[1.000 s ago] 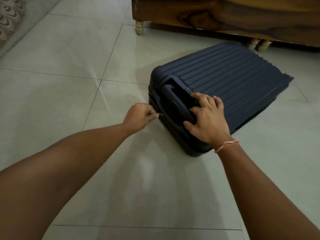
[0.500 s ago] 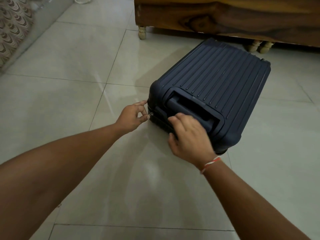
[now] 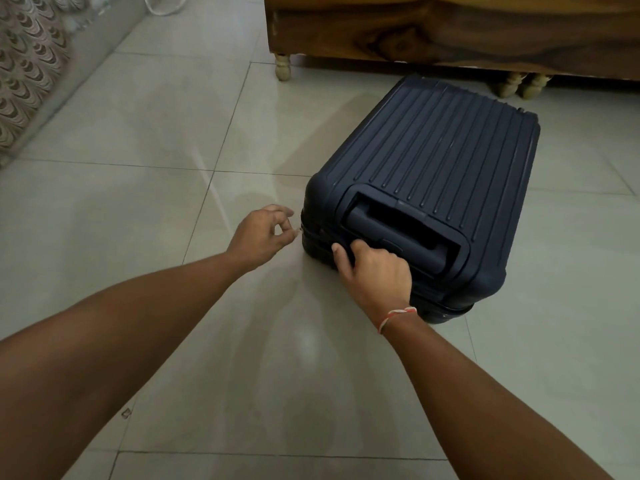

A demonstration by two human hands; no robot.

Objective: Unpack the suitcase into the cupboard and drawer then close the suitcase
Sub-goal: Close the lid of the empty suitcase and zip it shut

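Suitcase [image 3: 433, 168] near wooden furniture [image 3: 450, 29]; right hand [image 3: 374, 271] grips it, left hand [image 3: 259, 233] pinching zipper.

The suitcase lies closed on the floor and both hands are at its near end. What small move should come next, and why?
Probably the left hand should draw the zip pull along the seam. The suitcase is shut and lies flat on the floor, so nothing can be unpacked yet. The thumb and a finger pinch at the near corner, while the right hand steadies the near end beside the handle.
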